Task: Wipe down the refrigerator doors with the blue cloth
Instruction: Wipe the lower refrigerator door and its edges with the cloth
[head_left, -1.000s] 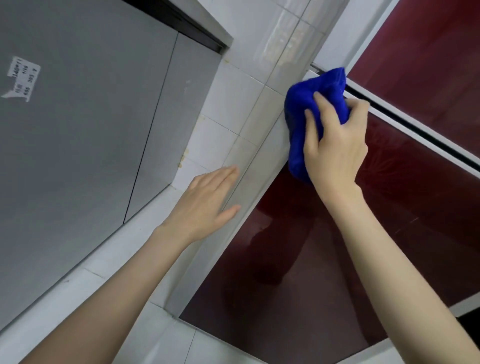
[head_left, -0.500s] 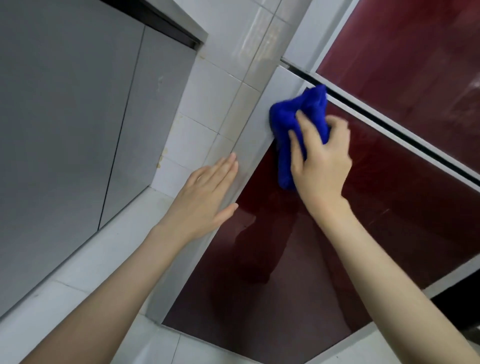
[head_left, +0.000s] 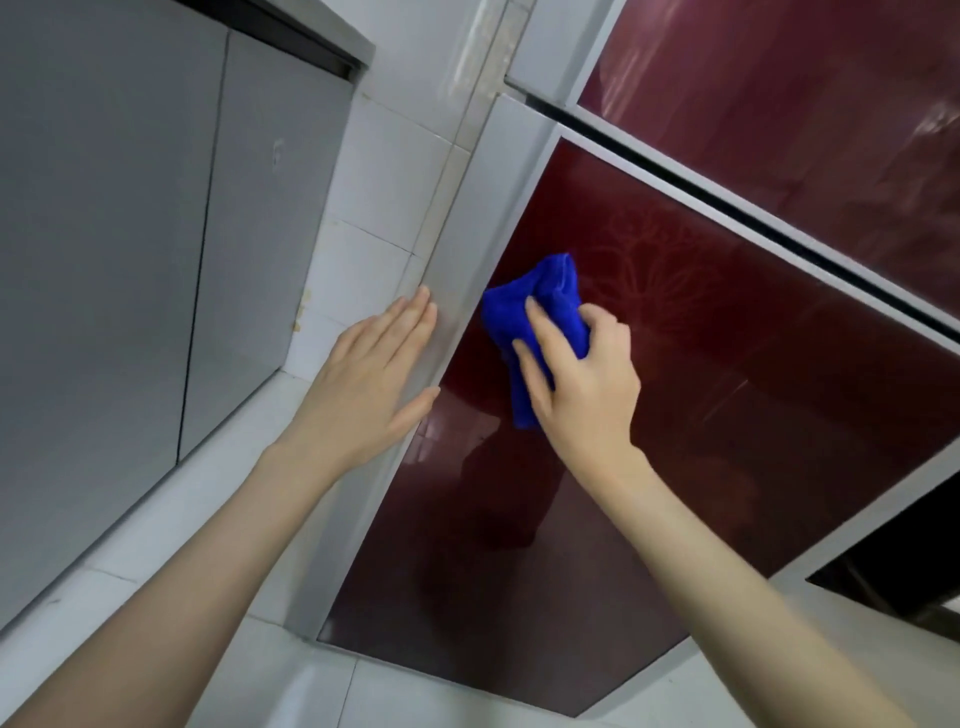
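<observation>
Our right hand (head_left: 582, 387) grips the bunched blue cloth (head_left: 543, 306) against the dark red refrigerator door (head_left: 727, 426), near its left edge. Our left hand (head_left: 369, 387) rests flat on the grey door frame (head_left: 501, 208).

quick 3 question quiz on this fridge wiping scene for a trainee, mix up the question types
1. True or false: the right hand holds the blue cloth against the dark red door panel.
2. The left hand is: A) flat, fingers straight, at the fridge's grey side edge; B) curled round the cloth; C) out of view.
3. Fill in: the wall behind the left hand is covered in white ____.

Key: 1 true; 2 A; 3 tiles.
</observation>
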